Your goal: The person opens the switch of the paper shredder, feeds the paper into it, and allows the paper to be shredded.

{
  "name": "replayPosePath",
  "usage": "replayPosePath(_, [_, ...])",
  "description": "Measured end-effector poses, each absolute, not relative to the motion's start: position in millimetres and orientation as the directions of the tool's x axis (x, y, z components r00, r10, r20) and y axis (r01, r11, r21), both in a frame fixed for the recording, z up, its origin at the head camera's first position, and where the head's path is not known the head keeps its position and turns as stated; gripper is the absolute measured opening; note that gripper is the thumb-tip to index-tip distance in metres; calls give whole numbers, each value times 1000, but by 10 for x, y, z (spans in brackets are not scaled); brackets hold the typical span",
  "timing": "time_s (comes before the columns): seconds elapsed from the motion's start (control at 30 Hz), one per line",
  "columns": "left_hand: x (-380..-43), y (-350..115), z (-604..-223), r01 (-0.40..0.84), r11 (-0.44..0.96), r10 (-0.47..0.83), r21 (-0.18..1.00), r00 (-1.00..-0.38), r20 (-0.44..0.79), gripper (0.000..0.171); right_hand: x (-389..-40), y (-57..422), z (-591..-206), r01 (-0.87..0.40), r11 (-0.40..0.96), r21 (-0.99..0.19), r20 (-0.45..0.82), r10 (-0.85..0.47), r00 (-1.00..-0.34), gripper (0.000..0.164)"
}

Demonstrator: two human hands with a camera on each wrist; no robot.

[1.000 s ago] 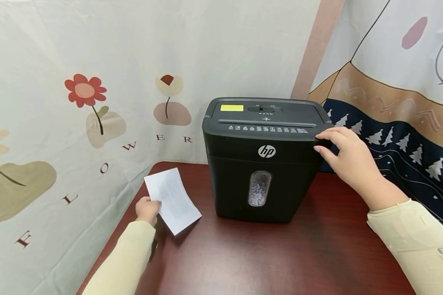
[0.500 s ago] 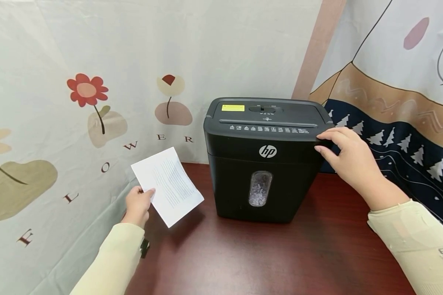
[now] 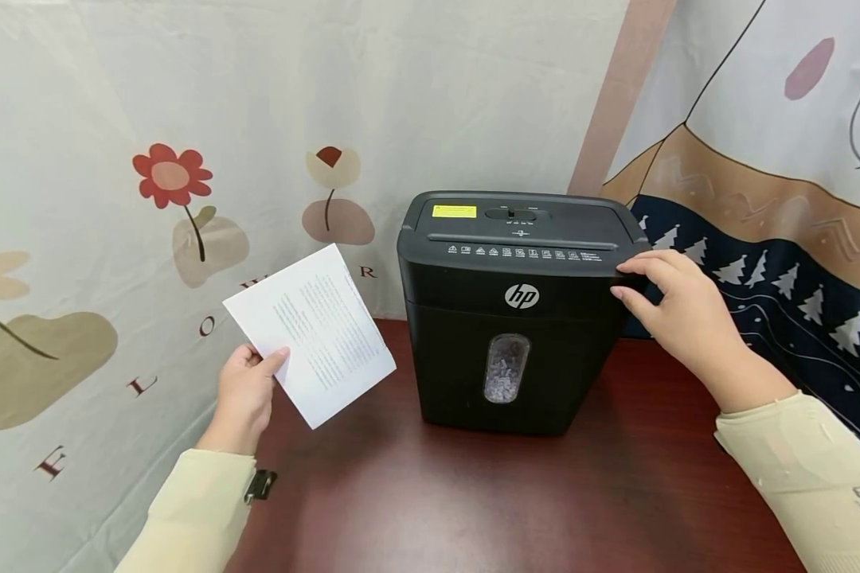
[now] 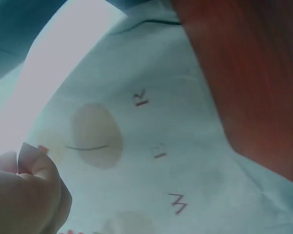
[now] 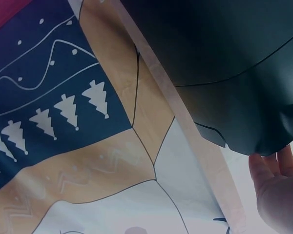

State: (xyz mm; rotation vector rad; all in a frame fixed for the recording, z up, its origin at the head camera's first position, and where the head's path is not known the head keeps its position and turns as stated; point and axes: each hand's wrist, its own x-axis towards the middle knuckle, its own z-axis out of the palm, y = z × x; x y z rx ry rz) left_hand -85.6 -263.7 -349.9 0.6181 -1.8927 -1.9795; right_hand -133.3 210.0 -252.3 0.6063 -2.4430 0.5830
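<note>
A sheet of printed paper (image 3: 318, 330) is held tilted above the table by my left hand (image 3: 247, 390), thumb on the printed face at its left edge. In the left wrist view the paper (image 4: 63, 53) curves away from the pinching fingertips. The black HP paper shredder (image 3: 466, 342) stands upright on the table, white shreds showing through its front window (image 3: 505, 378). At the shredder's upper right corner, the fingertips of my right hand (image 3: 684, 314) touch the head's edge. The right wrist view shows this hand (image 5: 283, 195) with its fingers at the shredder's rim.
The dark red table (image 3: 473, 493) carries the shredder near its back. A pale curtain with flowers and letters (image 3: 258, 119) hangs behind and to the left, close by the left hand. A patterned cloth with white trees (image 3: 781, 270) hangs at the right.
My left hand has lifted the paper up and leftward from low over the table, and more of the printed face now shows. The right hand stays at the shredder's corner.
</note>
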Motion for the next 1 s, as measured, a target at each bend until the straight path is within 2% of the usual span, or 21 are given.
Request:
replayPosePath(0.3, [-682,-2472,-3230,79,-123,-426,989,-904,19,28,-1314,2074,-2514,-543,796,-269,617,-290,-732,31])
replayPosePath(0.53, [-597,-2272,-3073,160,-143,-287,977,-951,114,29,-1270,2067,-2513,-550,788,-276,637,-278,-719,32])
replayPosePath(1.0, [-712,-1819,-2909,199,-133,-151,971,-972,179,31,-1102,1942,-2486,-625,744,-237,731,-287,-619,41])
